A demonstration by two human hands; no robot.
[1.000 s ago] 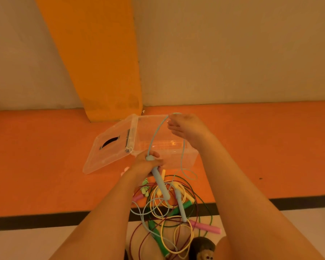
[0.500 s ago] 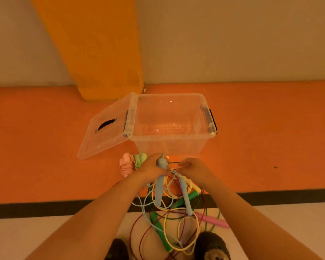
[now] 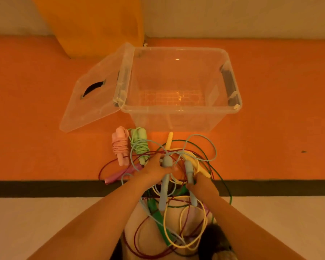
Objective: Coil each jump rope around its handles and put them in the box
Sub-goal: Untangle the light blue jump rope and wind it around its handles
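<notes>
**Orange floor, one big rope tangle: how we'd coil the blue one**

Orange floor (image 3: 45, 128) all around, with the clear plastic box (image 3: 176, 110) open ahead of us, nothing in it yet, and its lid (image 3: 94, 102) flopped to the left. A coiled pink rope (image 3: 118, 147) and a coiled light green rope (image 3: 140, 145) sit on the floor just in front of the box, so those look done apart from boxing.

Our left hand (image 3: 154, 170) is wrapped round one handle of the blue jump rope (image 3: 165, 186). Our right hand (image 3: 202, 183) grips its other handle (image 3: 189, 171) just beside it. The blue cord loops out toward the box and runs through the yellow, green and dark red ropes (image 3: 184, 233) piled under our arms.

Our take: get both handles side by side in one fist first. Then pull the cord clear of the pile before wrapping, or we drag the other loops along. Wrap snug and even, and tuck the last bit under so it can't spring open in the box.
</notes>
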